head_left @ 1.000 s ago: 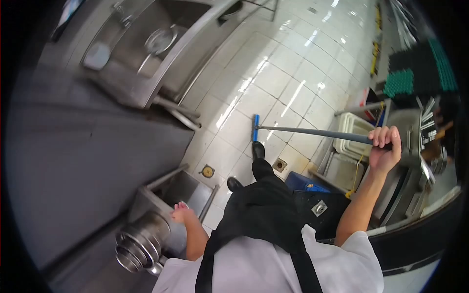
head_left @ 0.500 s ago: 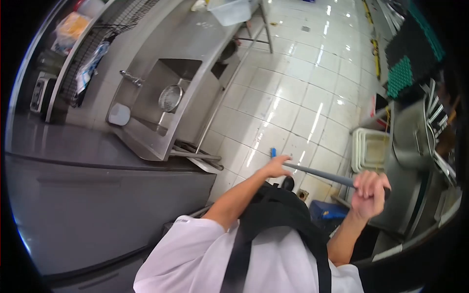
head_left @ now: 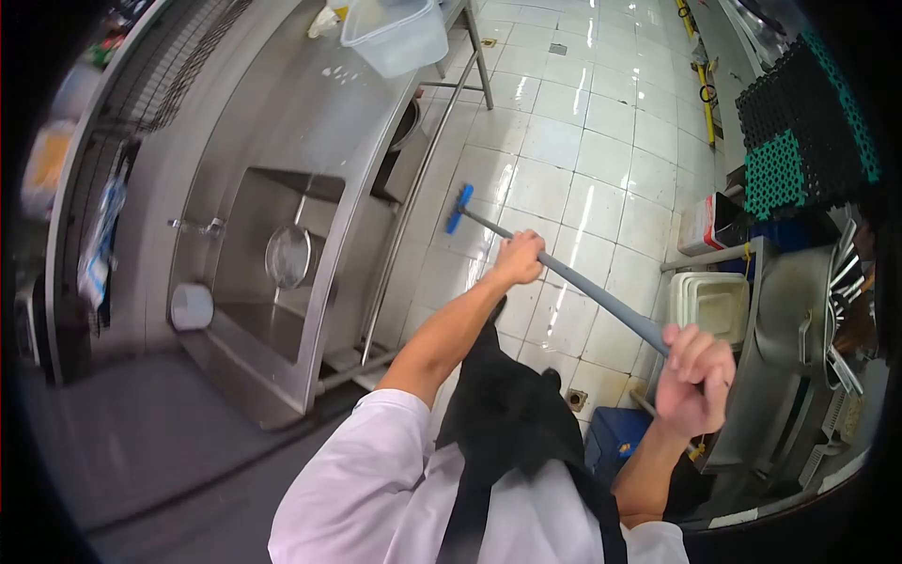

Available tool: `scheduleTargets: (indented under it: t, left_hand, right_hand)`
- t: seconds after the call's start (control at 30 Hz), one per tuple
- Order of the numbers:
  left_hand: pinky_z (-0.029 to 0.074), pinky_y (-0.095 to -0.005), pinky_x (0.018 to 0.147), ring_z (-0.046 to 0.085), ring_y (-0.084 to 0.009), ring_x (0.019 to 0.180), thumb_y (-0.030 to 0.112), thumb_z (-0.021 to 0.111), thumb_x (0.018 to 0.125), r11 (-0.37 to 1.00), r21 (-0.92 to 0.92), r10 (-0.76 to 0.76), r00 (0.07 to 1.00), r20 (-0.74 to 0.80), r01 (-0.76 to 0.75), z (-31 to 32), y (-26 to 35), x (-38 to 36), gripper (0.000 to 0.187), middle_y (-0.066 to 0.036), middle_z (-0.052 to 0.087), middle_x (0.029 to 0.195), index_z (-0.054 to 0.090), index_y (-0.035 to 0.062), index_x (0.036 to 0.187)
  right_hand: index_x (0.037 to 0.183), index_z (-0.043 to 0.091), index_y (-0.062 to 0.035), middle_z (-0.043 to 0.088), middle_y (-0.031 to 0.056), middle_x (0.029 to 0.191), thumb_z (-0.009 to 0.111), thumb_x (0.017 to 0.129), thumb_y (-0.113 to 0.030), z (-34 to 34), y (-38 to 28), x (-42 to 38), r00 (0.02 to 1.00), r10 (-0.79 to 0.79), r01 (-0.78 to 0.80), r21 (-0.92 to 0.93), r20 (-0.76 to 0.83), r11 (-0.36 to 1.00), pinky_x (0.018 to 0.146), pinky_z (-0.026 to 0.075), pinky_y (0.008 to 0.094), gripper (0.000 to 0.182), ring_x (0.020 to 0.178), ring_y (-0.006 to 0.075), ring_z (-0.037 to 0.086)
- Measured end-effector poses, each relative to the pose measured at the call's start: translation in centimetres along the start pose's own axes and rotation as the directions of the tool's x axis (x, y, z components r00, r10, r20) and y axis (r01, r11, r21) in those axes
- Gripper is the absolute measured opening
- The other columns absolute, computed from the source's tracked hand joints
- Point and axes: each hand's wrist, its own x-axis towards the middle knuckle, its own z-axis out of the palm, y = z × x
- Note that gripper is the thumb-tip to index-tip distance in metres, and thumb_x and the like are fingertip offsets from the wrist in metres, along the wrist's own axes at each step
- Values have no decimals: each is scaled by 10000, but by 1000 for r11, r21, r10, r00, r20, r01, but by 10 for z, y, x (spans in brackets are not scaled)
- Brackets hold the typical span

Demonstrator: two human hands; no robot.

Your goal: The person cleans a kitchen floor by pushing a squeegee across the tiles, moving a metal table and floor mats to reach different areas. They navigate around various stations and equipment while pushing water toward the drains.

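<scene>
A long-handled floor brush (head_left: 606, 299) with a grey pole slants across the view. Its narrow blue head (head_left: 459, 209) rests on the wet white tiles beside the steel sink counter; whether it carries bristles or a rubber edge is too small to tell. My left hand (head_left: 520, 257) is closed round the pole's lower part, close to the head. Higher up, at the pole's near end, my right hand (head_left: 693, 376) wraps its fingers round it, hiding the tip.
On the left, a steel sink (head_left: 272, 273) holds a round strainer (head_left: 288, 256). A clear plastic tub (head_left: 399, 42) sits on the counter. To the right are stacked pale tubs (head_left: 709, 305), a blue box (head_left: 615, 440) and green-black mats (head_left: 799, 132). A drain hole (head_left: 577, 399) lies near my feet.
The brush head has moved forward and left over the tiles, away from my body. My left hand has reached forward and closed firmly on the pole. My view has shifted along the sink.
</scene>
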Motion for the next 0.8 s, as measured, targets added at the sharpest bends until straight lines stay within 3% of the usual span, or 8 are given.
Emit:
scheduleTargets:
  t: [0.1,0.17,0.23,0.33,0.47,0.7,0.8]
  left_hand:
    - [405,-561,1026,503,-367,1272,101,608,798,995,92,-17,993,-114,28,-29,-80,91,282,-129,567,1307,675,107,1072]
    - [421,-557,1036,493,-362,1291,99,615,825,984,118,-117,984,-132,133,-38,-134,147,310,-122,549,1352,662,139,1130]
    - [441,-550,1032,494,-361,1295,138,648,845,964,77,-247,964,-98,255,-52,-185,192,320,-116,543,1373,651,165,1164]
    - [442,-530,1046,483,-383,1308,218,708,843,934,105,-341,940,-9,340,-51,-248,196,320,-137,532,1394,646,155,1150]
    - [417,-537,1074,457,-414,1334,294,755,823,966,14,-255,961,-103,258,-33,-281,158,334,-195,502,1436,655,115,1087]
    - [415,-574,1066,445,-480,1319,282,709,837,958,14,-287,958,18,287,-10,-265,77,243,-214,524,1417,695,57,927]
    - [454,-577,1023,444,-492,1305,266,686,841,957,-27,-285,953,100,289,-1,-226,50,220,-195,568,1359,708,57,906]
  right_hand:
    - [725,470,-81,518,78,717,508,985,-198,18,103,41,981,-49,47,-12,-186,999,912,415,473,288,785,227,495]
    - [702,438,-83,493,89,730,474,988,-165,27,186,69,932,-47,30,-52,-359,998,987,406,509,300,787,242,481]
    - [681,421,-76,477,100,698,475,973,-131,43,276,90,836,-92,-10,-182,-541,983,981,438,534,302,738,254,481]
    - [689,461,-2,498,122,676,493,939,-78,60,357,93,850,-76,18,-116,-521,993,875,467,513,263,686,270,505]
    - [645,441,-9,473,106,622,518,925,-74,90,345,80,880,-45,-30,-150,-473,988,802,460,483,298,655,249,479]
    - [593,416,-46,459,86,576,528,922,-122,108,266,83,920,177,-262,-211,-350,942,777,438,462,356,634,232,473]
    - [610,462,1,489,102,590,566,921,-115,112,220,78,933,162,-252,-261,-322,932,704,434,459,348,608,238,476]
